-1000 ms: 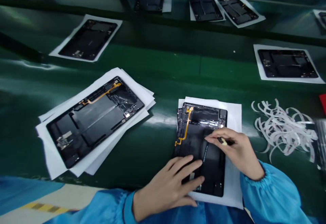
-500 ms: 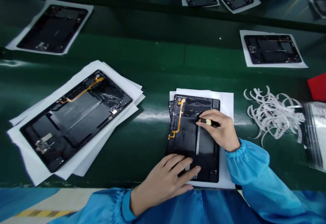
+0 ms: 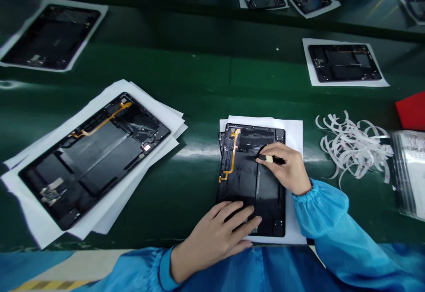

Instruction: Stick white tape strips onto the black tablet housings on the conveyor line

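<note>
A black tablet housing [image 3: 245, 185] with an orange flex cable [image 3: 234, 157] lies on white sheets [image 3: 295, 185] at the table's front edge. My left hand [image 3: 221, 234] rests on its lower left part, fingers spread. Over the upper right part, my right hand [image 3: 285, 165] pinches a small black and cream tool [image 3: 269, 158] near the top of the central strip. The tool's tip is partly hidden by the fingers. Another housing [image 3: 96, 159] with an orange cable lies tilted on stacked white sheets to the left.
Curled white strips [image 3: 357, 148] are heaped right of my right hand, beside clear plastic-wrapped items [image 3: 410, 172] and a red object [image 3: 411, 110]. Further housings lie on white sheets at the back left [image 3: 51, 37], back right [image 3: 345, 63] and along the far shelf.
The camera view has shifted slightly, so the surrounding housings sit a little further left. Both hands keep almost the same place on the housing.
</note>
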{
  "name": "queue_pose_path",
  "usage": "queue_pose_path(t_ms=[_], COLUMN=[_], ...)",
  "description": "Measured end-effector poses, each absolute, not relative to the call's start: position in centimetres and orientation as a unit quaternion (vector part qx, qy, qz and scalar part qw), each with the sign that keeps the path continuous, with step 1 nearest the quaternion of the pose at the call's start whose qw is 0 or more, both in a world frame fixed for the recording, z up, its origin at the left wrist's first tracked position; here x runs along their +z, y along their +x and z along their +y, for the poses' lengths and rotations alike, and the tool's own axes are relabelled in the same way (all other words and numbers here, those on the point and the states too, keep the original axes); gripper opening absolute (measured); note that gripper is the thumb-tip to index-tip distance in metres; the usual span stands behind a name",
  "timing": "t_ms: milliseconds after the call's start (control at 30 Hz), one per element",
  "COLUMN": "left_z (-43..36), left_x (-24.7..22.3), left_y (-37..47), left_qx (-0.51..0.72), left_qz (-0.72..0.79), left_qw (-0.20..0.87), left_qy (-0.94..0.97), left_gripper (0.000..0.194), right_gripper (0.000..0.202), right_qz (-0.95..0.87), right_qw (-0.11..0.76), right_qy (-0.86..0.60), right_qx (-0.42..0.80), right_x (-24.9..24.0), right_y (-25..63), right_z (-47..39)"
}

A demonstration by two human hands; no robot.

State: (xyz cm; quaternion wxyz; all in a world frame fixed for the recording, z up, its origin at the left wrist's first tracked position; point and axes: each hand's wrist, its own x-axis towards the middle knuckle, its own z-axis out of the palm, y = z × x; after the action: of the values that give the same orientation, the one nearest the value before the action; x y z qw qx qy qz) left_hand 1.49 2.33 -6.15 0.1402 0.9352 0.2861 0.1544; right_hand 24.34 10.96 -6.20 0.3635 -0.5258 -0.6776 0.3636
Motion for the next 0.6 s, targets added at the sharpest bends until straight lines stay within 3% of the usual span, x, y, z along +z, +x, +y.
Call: queue_pose_path(t_ms=[600], left_z=[1.96], left_x=[-6.79], left_y=[1.76], left_qx=[0.142], left_qz=[0.284], left_qw=[0.131], left_qy=[0.939], left_gripper=[0.037], right_gripper=[0.013], right_qz=[-0.694], right_qw=[0.359], right_qy=[-0.512], right_qx=[0.356], right_x=[-6.26], right_y=[24.29], right_z=[10.97])
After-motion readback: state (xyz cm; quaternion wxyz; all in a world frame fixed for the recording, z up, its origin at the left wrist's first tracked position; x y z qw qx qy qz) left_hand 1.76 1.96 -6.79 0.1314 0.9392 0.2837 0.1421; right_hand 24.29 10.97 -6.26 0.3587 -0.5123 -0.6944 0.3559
